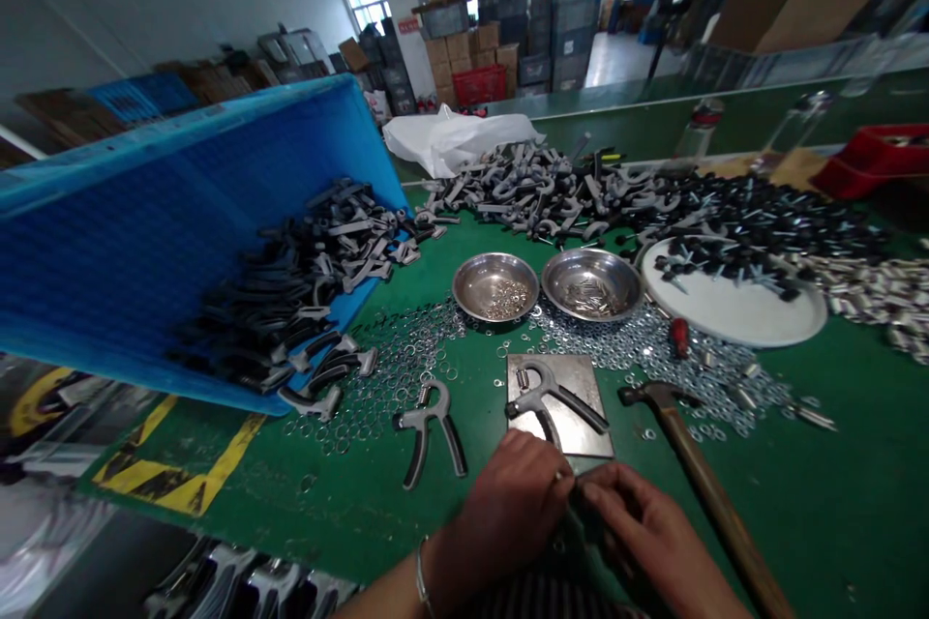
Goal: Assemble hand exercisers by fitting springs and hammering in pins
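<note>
My left hand is closed just below a square metal plate, its fingertips meeting those of my right hand. The right hand pinches too; whatever small thing is between the fingers is hidden. On the plate lies a grey and black hand grip strengthener with a coil spring at its top. Another hand grip strengthener rests on the green table, left of the plate. A claw hammer with a wooden handle lies to the right of my right hand.
Steel bowls hold small metal parts. Loose rings spread around them. A blue crate of grip handles lies tipped at left. Behind are piled handles, a white plate with black-headed bolts, and a red screwdriver handle.
</note>
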Demonstrator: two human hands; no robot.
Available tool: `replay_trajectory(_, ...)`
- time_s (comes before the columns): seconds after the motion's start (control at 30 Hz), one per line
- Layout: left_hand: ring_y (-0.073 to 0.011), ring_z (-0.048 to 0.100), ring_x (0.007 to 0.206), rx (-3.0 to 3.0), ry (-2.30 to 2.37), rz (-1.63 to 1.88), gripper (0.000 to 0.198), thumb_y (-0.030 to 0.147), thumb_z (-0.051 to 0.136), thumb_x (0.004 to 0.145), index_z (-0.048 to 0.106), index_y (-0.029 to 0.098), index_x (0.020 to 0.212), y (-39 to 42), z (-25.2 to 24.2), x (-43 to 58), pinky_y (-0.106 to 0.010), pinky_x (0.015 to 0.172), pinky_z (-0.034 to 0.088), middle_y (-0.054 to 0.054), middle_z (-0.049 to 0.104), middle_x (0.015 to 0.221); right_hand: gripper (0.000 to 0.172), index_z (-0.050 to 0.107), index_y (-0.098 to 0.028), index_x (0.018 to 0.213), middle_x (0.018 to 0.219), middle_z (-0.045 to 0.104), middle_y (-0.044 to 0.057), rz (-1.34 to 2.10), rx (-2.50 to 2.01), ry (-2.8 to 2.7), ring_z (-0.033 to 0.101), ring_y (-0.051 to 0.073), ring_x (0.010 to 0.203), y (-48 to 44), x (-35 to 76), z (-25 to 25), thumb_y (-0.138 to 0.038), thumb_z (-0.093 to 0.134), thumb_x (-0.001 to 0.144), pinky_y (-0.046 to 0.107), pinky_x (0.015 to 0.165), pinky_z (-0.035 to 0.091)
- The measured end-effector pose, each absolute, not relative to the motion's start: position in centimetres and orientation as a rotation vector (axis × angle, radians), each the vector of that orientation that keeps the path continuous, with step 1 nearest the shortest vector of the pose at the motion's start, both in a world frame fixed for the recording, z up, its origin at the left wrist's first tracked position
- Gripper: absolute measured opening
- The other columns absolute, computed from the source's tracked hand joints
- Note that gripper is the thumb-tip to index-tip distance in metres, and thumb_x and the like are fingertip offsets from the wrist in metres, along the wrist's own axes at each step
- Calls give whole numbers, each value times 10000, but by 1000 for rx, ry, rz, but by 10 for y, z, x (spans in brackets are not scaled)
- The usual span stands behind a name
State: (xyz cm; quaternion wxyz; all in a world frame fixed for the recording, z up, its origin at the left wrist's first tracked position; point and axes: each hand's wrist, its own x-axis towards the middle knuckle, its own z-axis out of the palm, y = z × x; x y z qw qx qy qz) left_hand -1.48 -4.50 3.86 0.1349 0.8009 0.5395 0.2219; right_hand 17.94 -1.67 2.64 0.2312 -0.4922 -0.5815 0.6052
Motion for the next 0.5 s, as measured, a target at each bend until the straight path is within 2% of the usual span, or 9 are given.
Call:
replay_trajectory(0.03, -183, 575, 872, 2185, 1633, 745, 165, 233, 482, 994, 610, 179, 906, -37, 43, -20, -336, 850, 424, -43, 658, 896, 332, 634, -220, 832, 725, 639, 33, 1408, -1339, -1755, 592, 198, 670, -8, 180, 28, -532, 550, 906, 329, 702, 477)
replay_trajectory(0.07, -187, 576, 904, 2071, 1699, 821, 158, 246, 497, 991, 620, 182, 917, -27, 46, -26, -342, 868, 420, -43, 664, 922, 274, 652, -225, 878, 903, 671, 79, 1142, -1318, -1886, 622, 246, 859, 2, 182, 28, -479, 555, 912, 382, 833, 479)
replay_trajectory(0.1, -193, 573, 929, 2017, 1753, 850, 152, 255, 512, 986, 631, 185, 922, -17, 48, -32, -350, 882, 416, -43, 668, 944, 231, 658, -226, 933, 1053, 657, 110, 913, -1303, -1987, 597, 286, 1017, 12, 183, 26, -434, 559, 912, 429, 932, 448)
replay_trajectory(0.13, -201, 569, 949, 2003, 1791, 851, 146, 258, 529, 978, 643, 187, 922, -6, 49, -37, -360, 894, 410, -45, 670, 962, 213, 650, -221, 986, 1130, 634, 128, 757, -1300, -2069, 566, 311, 1096, 22, 184, 22, -399, 558, 913, 460, 977, 423)
replay_trajectory(0.2, -212, 558, 973, 2031, 1830, 795, 133, 249, 554, 962, 664, 188, 918, 13, 45, -45, -374, 910, 399, -47, 671, 978, 215, 610, -199, 1041, 1097, 625, 139, 649, -1343, -2190, 581, 317, 1060, 34, 186, 12, -363, 540, 920, 464, 939, 453)
replay_trajectory(0.33, -208, 556, 961, 2090, 1841, 663, 122, 237, 579, 945, 674, 185, 890, 32, 33, -50, -367, 898, 386, -45, 668, 961, 152, 510, -198, 987, 940, 607, 99, 722, -1455, -2239, 623, 258, 834, 29, 184, -9, -342, 487, 945, 393, 767, 508)
replay_trajectory(0.5, -211, 561, 955, 2137, 1832, 546, 134, 252, 571, 951, 680, 191, 902, 33, 28, -45, -373, 886, 376, -51, 660, 941, 178, 470, -195, 1063, 990, 598, 109, 739, -1451, -2165, 621, 258, 899, 15, 179, -14, -323, 487, 940, 401, 810, 512)
